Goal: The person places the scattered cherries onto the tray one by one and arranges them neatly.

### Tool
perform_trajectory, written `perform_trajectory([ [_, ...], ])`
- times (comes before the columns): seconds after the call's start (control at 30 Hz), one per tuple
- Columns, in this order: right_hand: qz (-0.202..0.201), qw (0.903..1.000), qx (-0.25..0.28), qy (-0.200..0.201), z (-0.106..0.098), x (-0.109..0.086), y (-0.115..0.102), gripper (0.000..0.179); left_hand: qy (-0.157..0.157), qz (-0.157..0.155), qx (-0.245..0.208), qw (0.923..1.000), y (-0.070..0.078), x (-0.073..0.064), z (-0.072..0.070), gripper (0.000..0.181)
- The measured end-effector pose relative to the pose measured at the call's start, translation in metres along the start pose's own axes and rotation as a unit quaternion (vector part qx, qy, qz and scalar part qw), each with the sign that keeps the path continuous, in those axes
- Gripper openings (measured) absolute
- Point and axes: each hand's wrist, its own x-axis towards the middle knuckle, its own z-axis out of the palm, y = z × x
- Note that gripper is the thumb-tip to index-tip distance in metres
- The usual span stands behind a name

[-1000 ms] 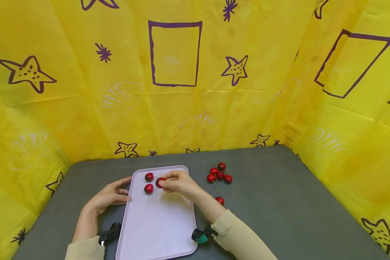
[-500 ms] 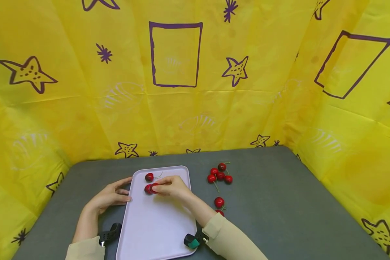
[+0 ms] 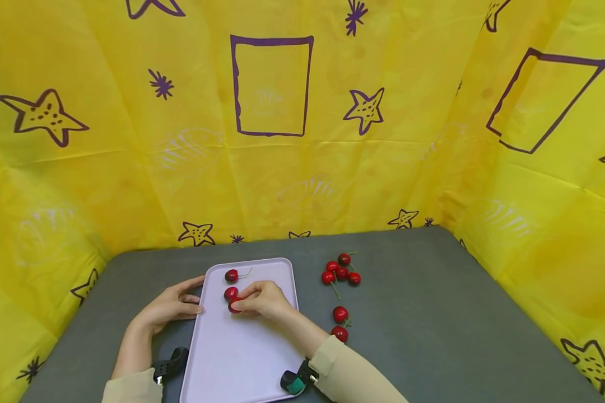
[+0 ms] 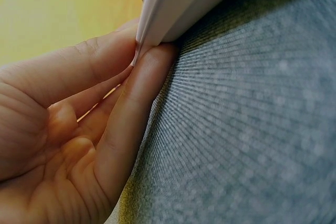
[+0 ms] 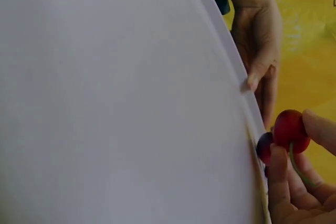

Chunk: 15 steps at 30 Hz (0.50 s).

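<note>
My right hand pinches a dark red cherry between thumb and fingertips, low over the upper left of a pale lilac tray. In the right wrist view a green stem hangs from this held cherry. Just beyond it on the tray lies a second cherry, and a third cherry with a thin stem rests nearer the far edge. At the tray's left side my left hand grips the rim; the left wrist view has the thumb and fingers on either side of it.
Right of the tray, several cherries are bunched on the dark grey table. Closer to me lie two more, an upper cherry and a lower cherry beside the right forearm. Yellow patterned cloth encloses the back and sides.
The right hand has carried its cherry left and toward me, past the second cherry on the tray. Its forearm has uncovered the lower loose cherry. My left hand keeps its place.
</note>
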Motion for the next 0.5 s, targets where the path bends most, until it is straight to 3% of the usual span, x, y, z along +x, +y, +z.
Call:
perform_trajectory([
  [0.5, -0.031, 0.9948, -0.091, 0.034, 0.013, 0.000, 0.005, 0.021, 0.000, -0.001, 0.004, 1.0000, -0.001, -0.001, 0.000, 0.091],
])
